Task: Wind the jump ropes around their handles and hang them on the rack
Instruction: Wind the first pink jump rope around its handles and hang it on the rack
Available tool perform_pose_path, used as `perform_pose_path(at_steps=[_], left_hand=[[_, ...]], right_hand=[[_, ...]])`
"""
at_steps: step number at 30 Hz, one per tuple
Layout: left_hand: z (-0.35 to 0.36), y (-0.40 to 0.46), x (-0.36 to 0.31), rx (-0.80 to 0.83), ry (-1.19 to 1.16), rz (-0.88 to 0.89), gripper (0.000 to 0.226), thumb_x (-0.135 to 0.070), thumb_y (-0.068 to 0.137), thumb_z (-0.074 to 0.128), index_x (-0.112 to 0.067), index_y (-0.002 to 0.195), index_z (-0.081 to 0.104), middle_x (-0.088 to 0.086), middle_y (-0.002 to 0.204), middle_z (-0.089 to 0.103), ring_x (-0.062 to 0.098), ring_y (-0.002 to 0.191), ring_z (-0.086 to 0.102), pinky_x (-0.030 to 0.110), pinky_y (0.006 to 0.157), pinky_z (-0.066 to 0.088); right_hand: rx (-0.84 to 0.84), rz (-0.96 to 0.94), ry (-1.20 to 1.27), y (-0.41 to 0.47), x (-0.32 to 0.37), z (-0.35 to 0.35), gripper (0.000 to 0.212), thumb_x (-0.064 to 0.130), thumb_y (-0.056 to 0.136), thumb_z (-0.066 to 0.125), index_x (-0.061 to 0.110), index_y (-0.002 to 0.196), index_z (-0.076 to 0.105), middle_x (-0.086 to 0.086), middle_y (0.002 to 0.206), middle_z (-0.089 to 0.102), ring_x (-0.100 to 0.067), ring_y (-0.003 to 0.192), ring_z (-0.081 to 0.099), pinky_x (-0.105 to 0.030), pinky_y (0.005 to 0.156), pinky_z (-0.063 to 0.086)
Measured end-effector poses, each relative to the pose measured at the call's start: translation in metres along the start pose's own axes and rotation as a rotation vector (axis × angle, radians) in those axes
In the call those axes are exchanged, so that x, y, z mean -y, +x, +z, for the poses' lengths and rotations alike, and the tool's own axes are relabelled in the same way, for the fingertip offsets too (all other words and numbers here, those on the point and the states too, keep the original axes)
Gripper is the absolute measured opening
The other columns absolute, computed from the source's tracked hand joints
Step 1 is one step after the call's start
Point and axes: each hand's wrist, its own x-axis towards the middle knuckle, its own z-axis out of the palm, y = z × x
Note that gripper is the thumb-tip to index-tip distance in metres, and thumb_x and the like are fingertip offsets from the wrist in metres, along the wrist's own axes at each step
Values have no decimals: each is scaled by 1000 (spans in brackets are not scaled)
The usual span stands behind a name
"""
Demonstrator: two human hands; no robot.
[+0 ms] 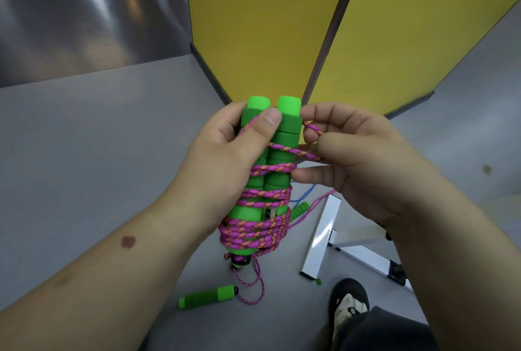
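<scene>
Two green foam handles [284,136] stand upright side by side in front of me. My left hand [225,153] grips them, thumb pressed over the top turn. A pink-and-orange rope [253,229] is wound around the pair in several turns, densest near the bottom. My right hand [358,159] pinches the free end of that rope just right of the handles, with a small loop over one finger. On the floor lies another green handle [208,296] with a pink rope [253,291] curling from it. A further green handle [299,209] and a blue rope [304,195] show behind my hands.
White rack bars [324,235] lie low on the grey floor at the right. Yellow partition panels [267,26] stand ahead with a dark post between them. My shoe [349,302] and a dark trouser leg are at the bottom right.
</scene>
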Motion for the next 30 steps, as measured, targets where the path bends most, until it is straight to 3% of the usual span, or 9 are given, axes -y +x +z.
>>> perform_pose_path(at_steps=[5, 8, 13, 16, 21, 22, 25, 28, 30], left_hand=[[-1, 4, 8, 148, -22, -164, 45, -58, 96, 49, -31, 127, 66, 7, 123, 75, 30, 115, 70, 61, 105, 50], [-3, 6, 7, 173, 32, -160, 45, -60, 85, 53, -36, 120, 67, 9, 119, 74, 35, 114, 69, 68, 105, 47], [-3, 5, 9, 149, 63, -109, 33, -30, 85, 59, -28, 118, 64, 3, 104, 77, 22, 97, 73, 51, 93, 57], [-4, 4, 9, 159, 107, -83, 36, -30, 82, 63, -29, 119, 62, 7, 113, 75, 27, 106, 72, 55, 101, 53], [-2, 4, -6, 115, -29, -210, 81, -49, 60, 71, -11, 129, 54, 23, 126, 69, 41, 118, 66, 60, 105, 50], [-3, 0, -12, 161, -30, -194, 79, -43, 60, 72, -1, 125, 54, 28, 125, 67, 43, 119, 64, 54, 105, 51], [-8, -1, -6, 285, 67, -150, 16, -13, 92, 67, -4, 103, 60, 19, 113, 62, 33, 115, 60, 37, 97, 49], [-8, 17, 5, 241, 46, -273, 62, -52, 79, 68, -23, 133, 62, 6, 131, 71, 30, 125, 65, 53, 110, 47], [-14, 10, 10, 316, 28, -225, 64, -62, 81, 60, -32, 138, 60, 2, 134, 70, 25, 126, 65, 57, 112, 45]], right_hand=[[-44, -28, 18, 2, -4, 2, 43, -27, 88, 39, 2, 108, 65, -1, 71, 63, -21, 71, 72, -30, 63, 62], [-38, -5, 22, 3, -5, 1, 50, -30, 86, 36, 1, 114, 65, -16, 91, 64, -24, 78, 73, -29, 63, 61], [8, 8, 64, 2, -5, 2, 57, -31, 84, 30, 4, 112, 65, -9, 85, 73, -21, 71, 74, -30, 64, 62], [32, 9, 67, 2, -5, 2, 61, -31, 84, 26, 5, 112, 65, -12, 90, 74, -22, 73, 73, -34, 71, 61], [40, 34, 122, 1, -3, 0, 62, -28, 83, 23, 5, 112, 67, -18, 99, 71, -26, 78, 73, -35, 74, 61], [35, 38, 133, 1, -3, 0, 62, -27, 83, 22, 4, 112, 67, -20, 100, 69, -29, 80, 73, -35, 74, 61], [-7, 34, 166, 4, -4, 1, 63, -26, 81, 19, 0, 114, 66, -20, 102, 56, -37, 88, 68, -38, 77, 61], [-57, -2, 179, 4, -4, 2, 62, -26, 82, 21, 1, 113, 67, -17, 102, 50, -36, 85, 65, -36, 71, 62], [-60, -31, 174, 4, -1, 2, 61, -26, 81, 25, 5, 112, 68, -17, 103, 51, -36, 87, 64, -36, 71, 62]])
